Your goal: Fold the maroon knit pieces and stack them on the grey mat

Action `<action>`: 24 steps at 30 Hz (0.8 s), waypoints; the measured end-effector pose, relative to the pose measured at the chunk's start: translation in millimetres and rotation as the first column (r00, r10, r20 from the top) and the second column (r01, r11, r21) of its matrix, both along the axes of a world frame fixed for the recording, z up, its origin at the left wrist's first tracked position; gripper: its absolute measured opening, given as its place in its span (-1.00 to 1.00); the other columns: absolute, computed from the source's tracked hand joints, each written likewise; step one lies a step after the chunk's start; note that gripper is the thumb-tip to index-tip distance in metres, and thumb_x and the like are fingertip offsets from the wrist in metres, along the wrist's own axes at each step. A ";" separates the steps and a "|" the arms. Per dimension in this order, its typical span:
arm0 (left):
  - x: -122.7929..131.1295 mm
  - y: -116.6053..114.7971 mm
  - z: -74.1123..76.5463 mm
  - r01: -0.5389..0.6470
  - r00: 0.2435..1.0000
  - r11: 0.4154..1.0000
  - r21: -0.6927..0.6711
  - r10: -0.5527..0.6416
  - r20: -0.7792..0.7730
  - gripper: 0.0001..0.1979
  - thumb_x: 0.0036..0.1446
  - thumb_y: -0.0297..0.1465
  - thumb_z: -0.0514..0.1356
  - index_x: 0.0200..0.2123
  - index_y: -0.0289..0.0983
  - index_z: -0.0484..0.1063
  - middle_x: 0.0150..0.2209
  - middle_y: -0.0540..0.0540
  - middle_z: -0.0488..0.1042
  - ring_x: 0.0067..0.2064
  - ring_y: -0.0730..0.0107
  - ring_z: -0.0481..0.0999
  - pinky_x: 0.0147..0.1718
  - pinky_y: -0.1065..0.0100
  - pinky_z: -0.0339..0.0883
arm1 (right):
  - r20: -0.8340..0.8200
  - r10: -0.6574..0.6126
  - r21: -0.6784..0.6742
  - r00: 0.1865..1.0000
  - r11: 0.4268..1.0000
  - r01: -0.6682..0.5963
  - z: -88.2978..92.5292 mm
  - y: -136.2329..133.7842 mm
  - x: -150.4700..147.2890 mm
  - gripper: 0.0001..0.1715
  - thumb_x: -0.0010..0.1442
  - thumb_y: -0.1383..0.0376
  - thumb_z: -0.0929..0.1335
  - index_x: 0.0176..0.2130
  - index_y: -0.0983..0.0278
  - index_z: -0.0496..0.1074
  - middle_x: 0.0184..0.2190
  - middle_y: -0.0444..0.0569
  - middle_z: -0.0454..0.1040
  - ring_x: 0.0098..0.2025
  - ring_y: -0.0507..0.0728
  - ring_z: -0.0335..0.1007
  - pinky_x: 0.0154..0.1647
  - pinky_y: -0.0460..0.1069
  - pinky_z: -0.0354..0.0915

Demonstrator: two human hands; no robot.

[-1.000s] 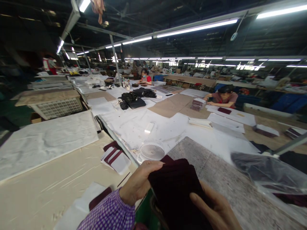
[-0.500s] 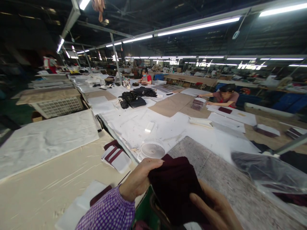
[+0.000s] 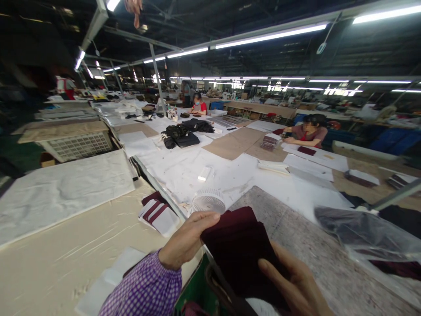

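My left hand, in a purple checked sleeve, grips the left edge of a dark maroon fabric piece with thumb on top. My right hand holds the same fabric from the lower right, fingers wrapped under it. The fabric hangs just above the near edge of a speckled grey board. A small white fan lies flat on the table just beyond my left thumb.
A folded white and maroon bundle lies to the left on the cream table. A clear plastic bag with dark cloth sits at right. Two other people work at far tables, one seated at the right.
The maroon fabric has shifted and flattened slightly between my hands, showing a lighter maroon upper edge. My left thumb reaches a little further up. The view has barely moved.
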State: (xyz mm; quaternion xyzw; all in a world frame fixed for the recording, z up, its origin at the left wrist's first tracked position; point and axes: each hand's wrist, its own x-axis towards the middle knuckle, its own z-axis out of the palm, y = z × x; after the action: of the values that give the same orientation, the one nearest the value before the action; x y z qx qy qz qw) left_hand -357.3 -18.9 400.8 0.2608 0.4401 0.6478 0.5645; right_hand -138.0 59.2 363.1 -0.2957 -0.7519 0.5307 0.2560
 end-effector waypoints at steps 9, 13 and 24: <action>3.0 -3.6 5.9 0.138 0.986 0.989 0.057 -0.132 -0.099 -0.79 0.11 -0.35 0.22 -0.29 -0.38 0.57 -0.37 -0.15 0.56 -0.31 0.38 0.46 -0.15 0.34 0.26 | -0.073 -0.026 -0.022 0.997 0.999 0.025 11.7 -7.1 -7.3 -0.71 0.16 0.09 0.34 -0.20 0.20 0.51 -0.24 -0.04 0.52 -0.25 0.15 0.42 -0.12 -0.01 0.36; 2.2 -6.8 3.1 0.156 0.987 0.983 0.093 -0.158 0.011 -0.62 0.20 -0.21 0.09 -0.11 -0.36 0.51 -0.18 -0.23 0.55 -0.11 0.20 0.49 -0.06 0.27 0.27 | -0.142 -0.104 -0.167 0.984 0.983 0.079 7.9 -9.1 -7.7 -0.63 0.09 0.07 0.39 -0.14 0.21 0.50 -0.19 0.00 0.55 -0.14 0.25 0.44 -0.08 0.06 0.37; 24.5 -13.2 -35.3 0.222 0.964 0.886 0.407 -0.263 0.046 -0.36 -0.16 -0.31 0.41 0.06 -0.21 0.39 0.05 -0.19 0.44 0.14 -0.01 0.33 0.12 0.13 0.14 | -0.341 -0.197 -0.378 0.919 0.924 0.057 6.5 -14.7 -21.3 -0.60 0.07 0.11 0.42 -0.10 0.20 0.52 -0.23 0.01 0.58 -0.20 0.25 0.50 -0.12 0.09 0.39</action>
State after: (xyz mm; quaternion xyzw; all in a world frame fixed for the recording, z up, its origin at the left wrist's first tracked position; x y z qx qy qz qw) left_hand -332.8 -32.1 365.5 0.3904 0.2340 0.6603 0.5974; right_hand -159.4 44.5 369.6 -0.2805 -0.5580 0.6879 0.3698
